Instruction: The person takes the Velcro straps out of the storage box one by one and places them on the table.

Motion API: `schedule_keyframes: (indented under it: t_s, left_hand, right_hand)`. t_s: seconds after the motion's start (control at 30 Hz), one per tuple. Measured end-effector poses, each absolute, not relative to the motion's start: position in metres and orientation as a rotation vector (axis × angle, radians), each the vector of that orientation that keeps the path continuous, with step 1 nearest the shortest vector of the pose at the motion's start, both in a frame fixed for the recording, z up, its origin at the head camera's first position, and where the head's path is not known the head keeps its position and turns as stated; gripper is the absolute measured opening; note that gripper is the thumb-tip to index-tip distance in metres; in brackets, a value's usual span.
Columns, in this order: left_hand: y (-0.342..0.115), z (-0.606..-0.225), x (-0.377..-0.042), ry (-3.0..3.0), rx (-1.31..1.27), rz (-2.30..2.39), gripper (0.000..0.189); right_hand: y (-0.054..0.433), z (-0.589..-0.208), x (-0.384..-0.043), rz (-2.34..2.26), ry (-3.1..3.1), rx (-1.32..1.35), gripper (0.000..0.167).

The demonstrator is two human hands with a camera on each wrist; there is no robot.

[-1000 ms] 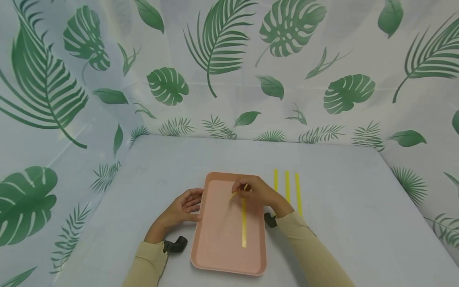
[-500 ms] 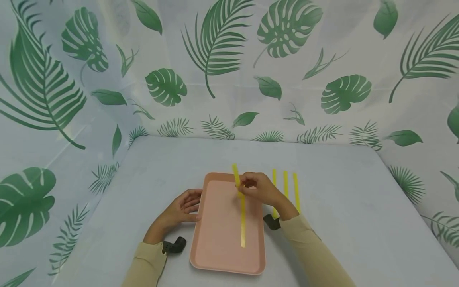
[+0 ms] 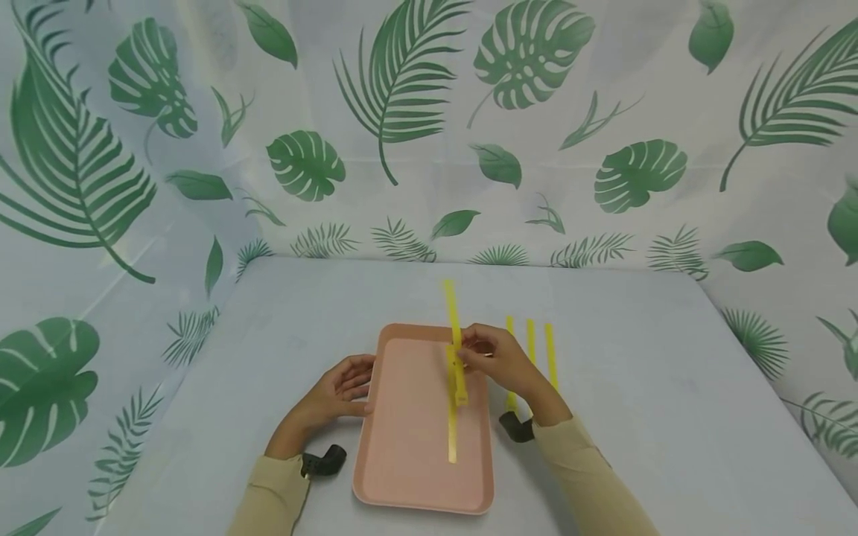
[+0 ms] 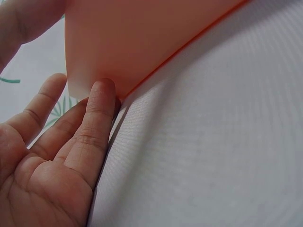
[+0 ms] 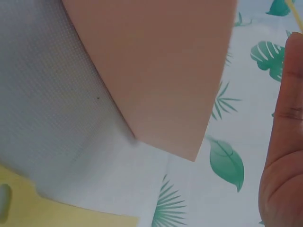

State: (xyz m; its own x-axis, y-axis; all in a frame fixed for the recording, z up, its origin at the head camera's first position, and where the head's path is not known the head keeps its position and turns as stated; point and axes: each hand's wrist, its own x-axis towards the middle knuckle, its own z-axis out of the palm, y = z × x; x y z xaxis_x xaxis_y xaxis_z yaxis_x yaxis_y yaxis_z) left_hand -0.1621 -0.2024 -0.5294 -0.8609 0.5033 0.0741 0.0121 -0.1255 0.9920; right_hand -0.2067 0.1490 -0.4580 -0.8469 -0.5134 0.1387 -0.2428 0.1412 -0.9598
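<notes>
A pink rectangular tray (image 3: pixel 402 447) lies lengthwise in front of me. My left hand (image 3: pixel 335 394) is at its left edge; in the left wrist view, loosely extended fingertips (image 4: pixel 102 92) touch the tray's outer wall. Over the tray's right part, my right hand (image 3: pixel 503 365) pinches a yellow strip (image 3: pixel 452 305) near its middle. The strip stands raised, its wider slotted end toward me and its narrow end past the tray's far rim. Beneath it, another yellow strip (image 3: pixel 452 443) lies lengthwise in the tray, partly hidden by the held one.
Right of the tray, three yellow strips (image 3: pixel 552 353) lie side by side on the white tabletop (image 3: pixel 643 387), partly behind the right arm. The right wrist view shows a strip's broad slotted end (image 5: pixel 52 203) close up. A leaf-print curtain (image 3: pixel 415 179) surrounds the table.
My right hand has turned the held strip from a small slanted piece low over the tray to a lengthwise upright stance, showing both ends. My left hand stays at the tray's edge.
</notes>
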Motion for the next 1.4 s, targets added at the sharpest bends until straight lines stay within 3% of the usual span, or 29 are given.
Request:
schedule_keyframes:
  t_s: [0.37,1.4]
  left_hand:
    - [-0.203,-0.531,-0.162,1.802,0.594,2.064,0.087]
    - [-0.202,-0.531,-0.162,1.811,0.564,2.062,0.09]
  right_hand:
    - [0.164,-0.466,-0.194,-1.861,2.166,-0.626,0.037]
    - [0.219,-0.482,-0.182,-1.941,2.211,-0.356,0.045]
